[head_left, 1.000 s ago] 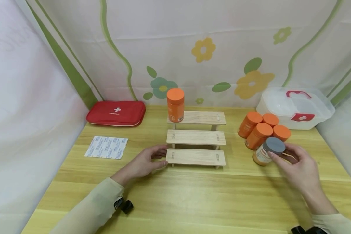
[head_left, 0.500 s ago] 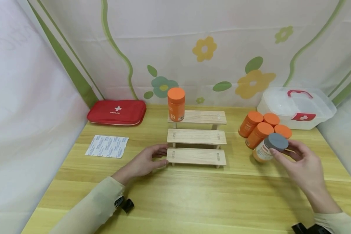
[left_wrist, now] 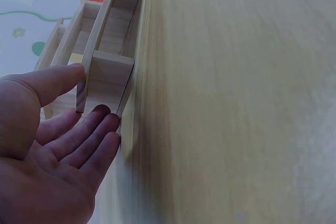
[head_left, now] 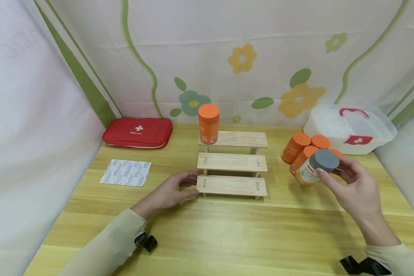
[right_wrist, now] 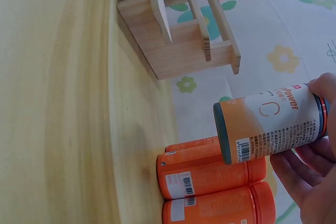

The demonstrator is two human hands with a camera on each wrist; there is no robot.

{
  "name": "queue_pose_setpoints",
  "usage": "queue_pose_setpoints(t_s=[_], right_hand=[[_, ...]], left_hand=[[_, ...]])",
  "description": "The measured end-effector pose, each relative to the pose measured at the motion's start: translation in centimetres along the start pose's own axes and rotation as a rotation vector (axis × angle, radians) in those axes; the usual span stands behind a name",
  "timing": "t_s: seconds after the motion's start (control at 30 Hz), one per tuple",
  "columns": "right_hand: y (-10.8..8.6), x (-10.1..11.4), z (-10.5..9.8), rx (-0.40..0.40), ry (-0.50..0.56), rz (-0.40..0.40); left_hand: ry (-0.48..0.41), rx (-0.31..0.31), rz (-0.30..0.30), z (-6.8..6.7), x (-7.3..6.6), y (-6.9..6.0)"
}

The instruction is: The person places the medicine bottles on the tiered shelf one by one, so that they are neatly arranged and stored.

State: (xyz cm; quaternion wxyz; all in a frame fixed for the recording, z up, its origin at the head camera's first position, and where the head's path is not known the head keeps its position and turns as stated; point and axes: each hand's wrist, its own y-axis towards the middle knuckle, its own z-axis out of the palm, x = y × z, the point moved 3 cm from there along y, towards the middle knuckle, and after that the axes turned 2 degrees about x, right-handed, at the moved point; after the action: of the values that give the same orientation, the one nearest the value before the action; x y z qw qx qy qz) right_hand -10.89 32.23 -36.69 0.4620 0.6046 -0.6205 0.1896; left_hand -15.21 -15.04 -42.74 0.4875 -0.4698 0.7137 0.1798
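My right hand (head_left: pixel 357 195) pinches a pill bottle (head_left: pixel 308 171) near its grey lid, fingers on one side and thumb on the other. The bottle has a white and orange label, tilts a little and hangs above the table, as the right wrist view shows. Behind it stand several orange bottles (head_left: pixel 295 147), partly hidden. My left hand (head_left: pixel 172 189) touches the left end of a three-step wooden rack (head_left: pixel 231 185). In the left wrist view its thumb meets the lowest board and its loosely straight fingers reach the support beneath. One orange bottle (head_left: pixel 208 124) stands on the top step, at the left.
A red first-aid pouch (head_left: pixel 138 133) lies at the back left, with a white printed sheet (head_left: pixel 125 173) in front of it. At the back right is a translucent box (head_left: pixel 350 128) with a red handle. A flowered curtain (head_left: pixel 193 57) closes off the back of the wooden table (head_left: pixel 227 237).
My right hand has lifted the grey-lidded pill bottle off the table and shifted it slightly up and left, in front of the orange bottles. My left hand has stayed at the rack.
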Motion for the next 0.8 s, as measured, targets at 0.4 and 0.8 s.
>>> queue_pose_setpoints(t_s=[0.4, 0.8], right_hand=[[1.3, 1.7, 0.8, -0.028, 0.066, -0.05], [3.1, 3.3, 2.1, -0.051, 0.116, -0.064]], left_hand=[[-0.001, -0.001, -0.017, 0.0, -0.2, 0.1], [-0.001, -0.003, -0.03, 0.1, -0.2, 0.0]])
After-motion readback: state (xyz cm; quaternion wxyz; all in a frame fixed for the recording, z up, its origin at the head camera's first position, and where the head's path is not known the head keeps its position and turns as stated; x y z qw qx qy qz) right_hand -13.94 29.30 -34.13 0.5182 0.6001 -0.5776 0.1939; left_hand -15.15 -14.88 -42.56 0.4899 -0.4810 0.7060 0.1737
